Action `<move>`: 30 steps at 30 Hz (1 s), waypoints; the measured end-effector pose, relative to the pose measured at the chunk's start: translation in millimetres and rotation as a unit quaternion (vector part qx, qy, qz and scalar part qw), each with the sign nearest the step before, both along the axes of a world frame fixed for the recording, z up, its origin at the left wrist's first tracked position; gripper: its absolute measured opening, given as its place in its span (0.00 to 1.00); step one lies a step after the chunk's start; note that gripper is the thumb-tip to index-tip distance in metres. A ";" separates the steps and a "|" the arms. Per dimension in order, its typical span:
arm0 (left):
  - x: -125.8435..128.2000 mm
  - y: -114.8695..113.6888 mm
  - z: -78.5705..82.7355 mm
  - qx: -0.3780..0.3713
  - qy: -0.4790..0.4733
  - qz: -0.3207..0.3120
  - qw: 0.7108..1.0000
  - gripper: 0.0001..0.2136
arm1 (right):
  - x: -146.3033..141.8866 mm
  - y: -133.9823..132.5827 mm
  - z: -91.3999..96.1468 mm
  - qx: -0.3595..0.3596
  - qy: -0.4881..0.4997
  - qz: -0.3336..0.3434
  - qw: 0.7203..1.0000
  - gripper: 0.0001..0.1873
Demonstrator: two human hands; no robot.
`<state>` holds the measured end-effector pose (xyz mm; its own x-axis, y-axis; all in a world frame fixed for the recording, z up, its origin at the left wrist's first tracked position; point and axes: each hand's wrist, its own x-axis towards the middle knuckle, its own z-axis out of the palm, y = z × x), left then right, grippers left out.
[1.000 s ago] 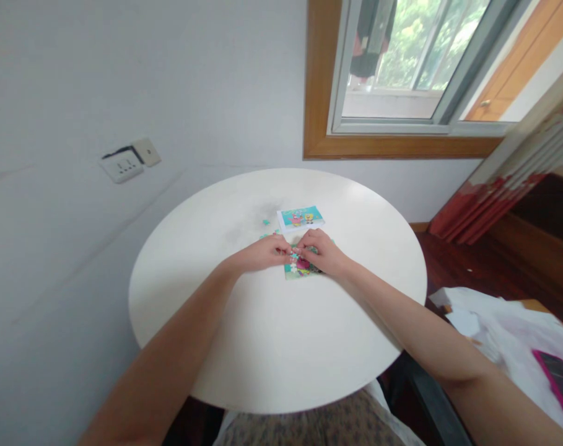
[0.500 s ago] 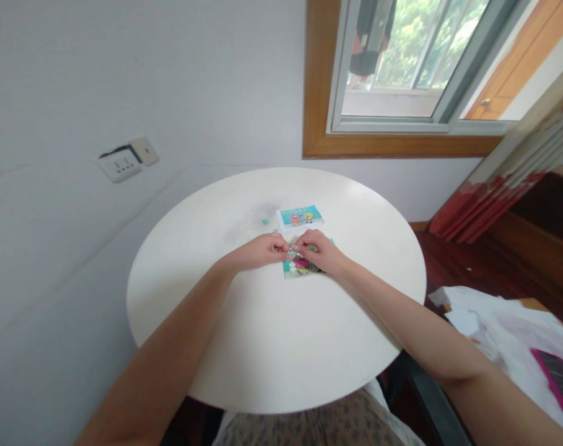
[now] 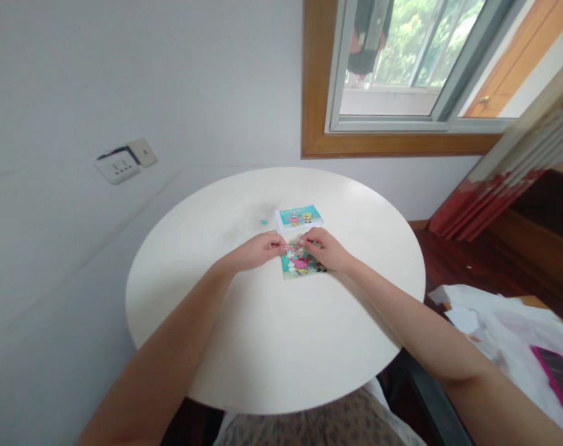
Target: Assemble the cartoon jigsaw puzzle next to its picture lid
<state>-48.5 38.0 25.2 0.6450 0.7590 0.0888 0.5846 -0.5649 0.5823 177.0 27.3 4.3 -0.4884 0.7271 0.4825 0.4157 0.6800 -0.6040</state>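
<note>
A small, colourful jigsaw puzzle, teal and pink with white gaps, lies flat on the white round table. At its upper left edge is my left hand, thumb and fingers pinched together; what they hold, if anything, is too small to name. My right hand covers the puzzle's upper right part, its fingertips pressed together on the surface. Whether a piece is between them cannot be made out. Just behind the puzzle sits a flat box with a teal cartoon picture. A loose teal piece lies left of the box.
The round white table stands against a wall with a socket. A wood-framed window is behind it. At right, a phone with a pink edge rests on white plastic.
My hands have moved apart slightly, the left one to the left and the right one to the right. More of the puzzle's upper middle shows between them.
</note>
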 end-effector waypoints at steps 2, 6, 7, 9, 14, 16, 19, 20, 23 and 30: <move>1.1 -0.9 0.5 0.018 0.009 0.008 1.000 0.17 | 4.3 2.7 -1.1 0.002 -0.018 -0.022 1.000 0.14; 3.7 -2.6 1.3 0.053 0.022 0.020 0.998 0.17 | 13.7 8.4 -3.7 -0.005 -0.021 -0.073 0.997 0.13; 4.1 -2.7 1.2 0.064 0.027 0.021 0.997 0.18 | 15.9 9.9 -4.4 -0.007 -0.020 -0.081 0.996 0.13; 4.8 -2.7 0.7 0.087 0.041 0.022 0.995 0.18 | 19.9 12.6 -6.0 -0.009 -0.019 -0.095 0.995 0.12; 8.6 -3.4 -0.3 0.118 0.067 0.028 0.990 0.17 | 24.6 17.5 -9.6 -0.022 -0.015 -0.122 0.992 0.11; 11.0 -4.0 -0.6 0.117 0.061 0.027 0.991 0.17 | 24.4 17.8 -9.7 -0.026 -0.018 -0.126 0.991 0.11; 13.2 -4.5 -0.8 0.116 0.048 0.023 0.992 0.17 | 23.1 16.8 -8.8 -0.027 -0.021 -0.119 0.992 0.11; 13.3 -4.5 -0.8 0.116 0.043 0.027 0.992 0.17 | 22.7 16.3 -8.5 -0.027 -0.022 -0.115 0.993 0.11; 12.1 -4.2 -0.7 0.114 0.033 0.047 0.992 0.16 | 22.1 15.4 -8.8 -0.024 -0.028 -0.108 0.994 0.12; 8.7 -1.8 -2.6 0.136 0.039 0.038 0.989 0.17 | 24.5 15.9 -10.5 -0.020 -0.039 -0.101 0.994 0.12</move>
